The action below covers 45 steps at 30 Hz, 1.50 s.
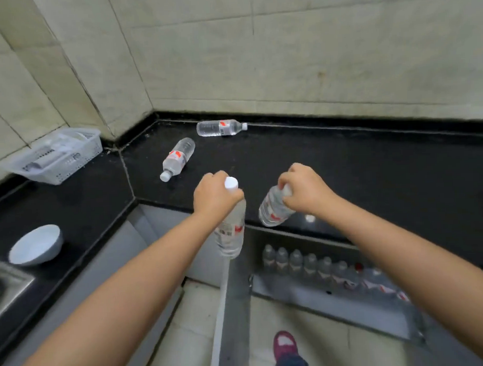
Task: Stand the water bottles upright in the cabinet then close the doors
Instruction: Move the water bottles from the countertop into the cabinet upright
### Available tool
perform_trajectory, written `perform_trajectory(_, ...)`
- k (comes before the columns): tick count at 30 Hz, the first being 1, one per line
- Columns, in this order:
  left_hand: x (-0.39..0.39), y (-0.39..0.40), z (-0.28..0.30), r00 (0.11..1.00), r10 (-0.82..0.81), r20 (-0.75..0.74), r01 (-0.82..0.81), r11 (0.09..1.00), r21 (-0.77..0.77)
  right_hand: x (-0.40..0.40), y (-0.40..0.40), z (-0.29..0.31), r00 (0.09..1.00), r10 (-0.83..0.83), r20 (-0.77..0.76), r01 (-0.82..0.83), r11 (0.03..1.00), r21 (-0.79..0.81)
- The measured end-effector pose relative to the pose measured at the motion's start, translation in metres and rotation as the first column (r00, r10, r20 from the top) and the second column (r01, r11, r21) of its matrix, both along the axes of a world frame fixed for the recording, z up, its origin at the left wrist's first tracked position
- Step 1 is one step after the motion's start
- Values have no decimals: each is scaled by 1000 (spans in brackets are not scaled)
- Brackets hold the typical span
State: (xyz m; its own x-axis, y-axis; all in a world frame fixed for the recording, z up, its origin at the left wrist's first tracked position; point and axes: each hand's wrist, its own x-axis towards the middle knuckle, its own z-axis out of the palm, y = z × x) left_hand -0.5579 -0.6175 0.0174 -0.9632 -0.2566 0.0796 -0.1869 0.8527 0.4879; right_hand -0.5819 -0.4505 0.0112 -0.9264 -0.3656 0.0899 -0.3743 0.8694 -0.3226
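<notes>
I have a water bottle in each hand: my left hand has its grip clamped round the neck of one bottle hanging past the counter's front edge, my right hand clamped on a tilted bottle. Below, a row of bottles stands upright in the open cabinet. Two more bottles lie near the counter's back corner.

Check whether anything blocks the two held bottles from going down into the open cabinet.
Nothing visible does. The left hand and right hand each hold a bottle above the cabinet, whose door stands open. A row of upright bottles fills the back.
</notes>
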Motion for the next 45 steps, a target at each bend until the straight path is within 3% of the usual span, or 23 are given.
perform_trajectory(4,58,38,4,972,-187,141,190,982,-9,79,34,25,970,-81,231,59,993,100)
perform_trajectory(9,110,75,-19,889,-395,231,381,919,105,156,84,5,857,-187,479,95,973,210)
perform_trajectory(13,122,115,-49,806,-512,297,504,857,107,188,132,-20,822,-283,494,184,953,240)
perform_trajectory(19,105,189,-108,651,-605,458,697,716,-45,196,190,-81,819,-379,431,302,923,238)
perform_trajectory(25,67,240,-181,577,-566,589,716,697,-31,149,237,-148,749,-474,464,437,879,192)
perform_trajectory(34,21,282,-337,611,-528,589,618,784,62,96,275,-326,579,-599,554,642,753,143)
perform_trajectory(38,-2,281,-421,710,-497,499,486,858,164,79,295,-415,572,-643,509,733,679,34)
perform_trajectory(41,-22,281,-493,710,-542,449,528,832,169,62,303,-485,575,-668,473,737,674,55)
perform_trajectory(45,-49,285,-567,689,-609,392,597,784,168,43,313,-559,648,-639,415,678,732,68)
